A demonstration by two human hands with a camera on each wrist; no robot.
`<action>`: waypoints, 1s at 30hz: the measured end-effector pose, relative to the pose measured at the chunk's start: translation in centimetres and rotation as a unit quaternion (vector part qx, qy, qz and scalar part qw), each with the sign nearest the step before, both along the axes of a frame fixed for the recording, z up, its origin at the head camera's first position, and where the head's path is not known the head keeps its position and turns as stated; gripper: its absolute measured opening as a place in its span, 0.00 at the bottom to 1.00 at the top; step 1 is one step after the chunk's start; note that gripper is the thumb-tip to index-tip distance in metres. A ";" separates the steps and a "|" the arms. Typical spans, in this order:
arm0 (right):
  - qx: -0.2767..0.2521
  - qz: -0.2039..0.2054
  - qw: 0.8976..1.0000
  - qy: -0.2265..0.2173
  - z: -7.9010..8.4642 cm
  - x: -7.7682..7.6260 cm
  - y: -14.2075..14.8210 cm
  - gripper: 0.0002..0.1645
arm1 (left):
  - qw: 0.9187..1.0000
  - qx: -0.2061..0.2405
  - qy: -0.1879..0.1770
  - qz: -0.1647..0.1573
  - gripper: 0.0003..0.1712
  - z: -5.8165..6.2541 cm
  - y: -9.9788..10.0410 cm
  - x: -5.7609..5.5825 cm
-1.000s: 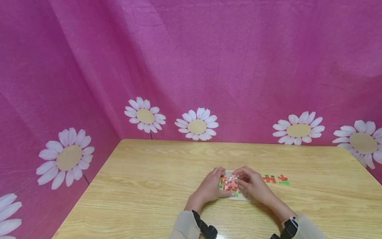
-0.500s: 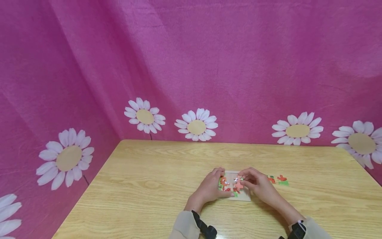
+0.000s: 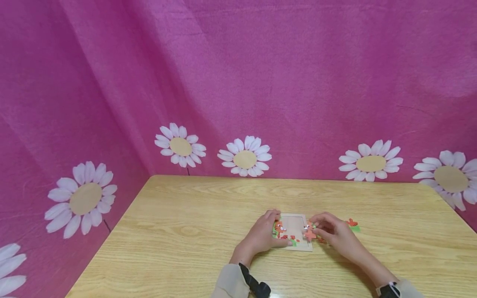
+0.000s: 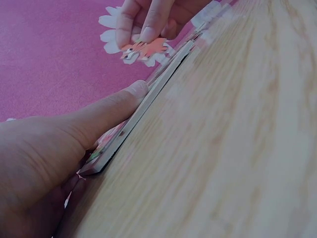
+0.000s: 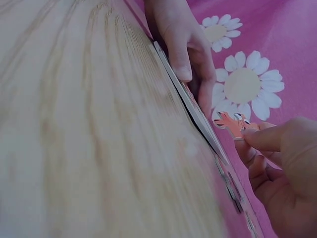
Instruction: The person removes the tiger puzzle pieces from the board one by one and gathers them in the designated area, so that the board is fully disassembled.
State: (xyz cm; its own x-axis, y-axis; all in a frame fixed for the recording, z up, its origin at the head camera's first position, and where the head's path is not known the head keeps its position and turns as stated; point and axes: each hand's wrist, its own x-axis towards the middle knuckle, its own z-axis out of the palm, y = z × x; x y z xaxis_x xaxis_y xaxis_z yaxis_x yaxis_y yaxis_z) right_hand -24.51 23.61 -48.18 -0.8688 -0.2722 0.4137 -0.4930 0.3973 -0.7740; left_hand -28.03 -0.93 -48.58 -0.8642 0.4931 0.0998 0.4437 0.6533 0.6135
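A wooden puzzle board (image 3: 303, 248) with a pale frame lies on the table, with orange and green pieces seated along its left and near sides. My left hand (image 3: 262, 232) grips the board's left end, fingers at the far corner and thumb (image 4: 136, 90) over the near frame edge. Between thumb and fingertips, my right hand (image 3: 337, 235) pinches an orange puzzle piece (image 3: 309, 234) with part of an animal's face on it. In the head view this piece overlaps the board's right edge; the right wrist view shows the piece (image 5: 232, 125) raised above the board.
Loose orange and green puzzle pieces (image 3: 355, 226) lie on the table to the right, some partly hidden by my right hand. The wood-grain table (image 3: 193, 223) reaches back to a pink curtain (image 3: 290, 82) printed with white daisies.
My right hand has moved right with the pinched puzzle piece, from over the board's middle to its right edge, uncovering the board's bare inside. My left hand has stayed in place.
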 end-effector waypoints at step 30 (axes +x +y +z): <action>0.014 -0.020 0.998 0.065 -0.3 1.4 4.8 0.16 | 1.000 0.013 -0.012 -0.001 0.47 -0.1 -0.1 -0.1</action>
State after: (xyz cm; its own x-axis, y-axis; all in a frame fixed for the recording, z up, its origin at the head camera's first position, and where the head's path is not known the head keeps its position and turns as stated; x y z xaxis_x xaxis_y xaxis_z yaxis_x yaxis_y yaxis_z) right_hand -23.10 28.46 -48.45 -0.8191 -0.2506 0.5161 -0.5713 0.4387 -0.6936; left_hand -28.08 -1.04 -48.71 -0.8661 0.4916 0.0913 0.4287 0.6362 0.6414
